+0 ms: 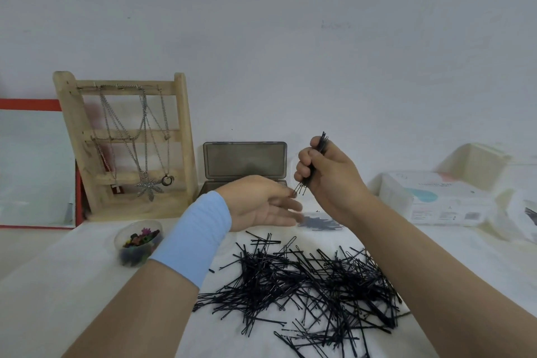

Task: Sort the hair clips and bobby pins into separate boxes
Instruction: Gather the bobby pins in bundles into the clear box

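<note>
The right hand (322, 171) is fisted around an upright bundle of bobby pins (315, 163). The left hand (261, 203), fingers loose, seems to touch the bundle's lower tips. The open grey box (244, 160) sits just behind, at ten o'clock from the bundle; loose pins (305, 279) cover the worktop (87, 285) at six.

White table (72, 285) w/ loose bobby pins (305, 285), clip cup (136, 244).

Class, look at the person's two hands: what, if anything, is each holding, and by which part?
The right hand grips a bundle of bobby pins around its middle, ends protruding above and below. The left hand holds nothing; its fingertips touch the bundle's lower ends.
</note>
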`<state>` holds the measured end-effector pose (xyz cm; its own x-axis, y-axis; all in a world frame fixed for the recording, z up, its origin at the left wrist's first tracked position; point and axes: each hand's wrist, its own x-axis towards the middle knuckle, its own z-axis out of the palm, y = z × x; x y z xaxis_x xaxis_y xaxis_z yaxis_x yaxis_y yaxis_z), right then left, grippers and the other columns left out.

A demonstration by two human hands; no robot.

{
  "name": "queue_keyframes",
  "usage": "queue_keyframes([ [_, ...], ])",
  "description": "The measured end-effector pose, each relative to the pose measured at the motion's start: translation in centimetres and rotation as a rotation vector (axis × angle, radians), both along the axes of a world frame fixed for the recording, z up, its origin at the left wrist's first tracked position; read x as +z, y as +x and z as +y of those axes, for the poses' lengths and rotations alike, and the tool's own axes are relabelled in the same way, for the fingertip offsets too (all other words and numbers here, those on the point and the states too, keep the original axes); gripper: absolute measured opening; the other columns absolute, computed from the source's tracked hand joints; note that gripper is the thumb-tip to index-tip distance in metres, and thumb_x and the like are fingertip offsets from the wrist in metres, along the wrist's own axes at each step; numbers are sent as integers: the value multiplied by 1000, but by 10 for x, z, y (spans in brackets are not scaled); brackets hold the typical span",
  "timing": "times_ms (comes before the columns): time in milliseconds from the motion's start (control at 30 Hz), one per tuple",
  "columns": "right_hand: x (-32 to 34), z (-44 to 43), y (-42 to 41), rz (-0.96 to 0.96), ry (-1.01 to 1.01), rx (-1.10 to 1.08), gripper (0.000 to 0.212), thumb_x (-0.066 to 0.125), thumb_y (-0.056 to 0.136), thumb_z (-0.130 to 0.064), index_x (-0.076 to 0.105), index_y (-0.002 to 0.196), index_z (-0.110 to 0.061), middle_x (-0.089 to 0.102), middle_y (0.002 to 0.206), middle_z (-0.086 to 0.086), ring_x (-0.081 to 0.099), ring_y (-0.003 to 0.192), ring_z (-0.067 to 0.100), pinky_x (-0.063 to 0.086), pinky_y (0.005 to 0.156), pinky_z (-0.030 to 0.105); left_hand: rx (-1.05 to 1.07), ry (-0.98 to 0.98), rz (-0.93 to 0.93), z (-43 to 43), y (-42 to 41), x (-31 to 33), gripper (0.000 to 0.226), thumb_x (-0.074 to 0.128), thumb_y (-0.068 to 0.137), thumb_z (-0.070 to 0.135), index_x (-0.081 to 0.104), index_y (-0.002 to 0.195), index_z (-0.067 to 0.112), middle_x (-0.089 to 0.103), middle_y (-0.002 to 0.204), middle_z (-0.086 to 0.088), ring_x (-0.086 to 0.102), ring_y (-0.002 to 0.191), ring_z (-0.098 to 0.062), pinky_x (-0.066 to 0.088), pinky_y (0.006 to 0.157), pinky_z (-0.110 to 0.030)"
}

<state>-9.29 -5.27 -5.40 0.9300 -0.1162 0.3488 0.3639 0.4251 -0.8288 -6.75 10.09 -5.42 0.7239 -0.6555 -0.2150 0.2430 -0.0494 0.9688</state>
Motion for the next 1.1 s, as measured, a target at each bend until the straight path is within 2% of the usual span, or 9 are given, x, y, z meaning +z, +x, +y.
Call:
queue_keyframes([
  [167,1,-2,3,-93,-111,-170,26,32,100,5,48,106,-14,53,71,0,48,61,18,46,69,31,-6,-504,373,-16,-6,10,30,34,93,2,53,112,-10,58,116,-29,55,122,-45,38,111,-52],
  [267,-3,1,3,-111,-285,-202,28,34,100,3,49,116,-15,55,75,1,51,69,18,47,77,33,-35,-623,435,-19,-7,14,26,37,86,5,54,101,-6,59,100,-20,62,101,-40,37,107,-56],
  [333,-4,0,2,-85,-374,-177,27,35,101,1,51,117,-14,56,77,2,51,75,19,47,77,31,-62,-644,451,-18,-7,12,31,40,85,8,49,111,-4,47,113,-17,56,109,-40,38,106,-57],
  [433,-4,-5,1,-15,-411,-110,23,37,102,-1,54,112,-13,55,74,0,51,70,21,50,74,32,20,-357,315,-13,-4,12,31,43,91,15,49,116,-2,44,116,-21,53,109,-40,41,108,-50],
  [567,-5,-14,4,113,-429,8,24,34,103,2,54,103,-12,51,70,1,42,59,17,42,60,29,403,387,-444,-5,10,19,21,41,101,20,58,107,10,59,121,-20,51,98,-26,46,94,-41],
  [633,-7,-18,4,150,-513,75,25,34,102,2,54,101,-12,50,72,1,41,60,16,37,59,28,383,303,-710,-3,8,18,38,42,102,24,53,138,26,57,134,11,50,121,-8,33,106,-26],
  [700,-8,-22,5,151,-656,95,24,35,101,3,53,95,-12,49,73,3,41,60,15,36,59,26,208,203,-769,-7,1,14,44,46,100,31,48,144,31,55,131,25,46,127,4,28,108,-19],
  [967,1,-52,26,223,-1483,-85,30,34,101,-4,59,106,-21,53,87,-3,46,68,8,34,59,18,253,403,-928,-3,10,-5,46,42,103,22,42,146,38,51,136,23,45,123,4,29,105,-17],
  [1100,1,-52,40,277,-1798,11,34,43,99,-5,66,119,-20,62,100,-4,56,93,17,43,73,22,143,572,-954,-5,11,-14,49,40,104,26,33,151,36,38,153,17,33,140,-2,22,109,-17],
])
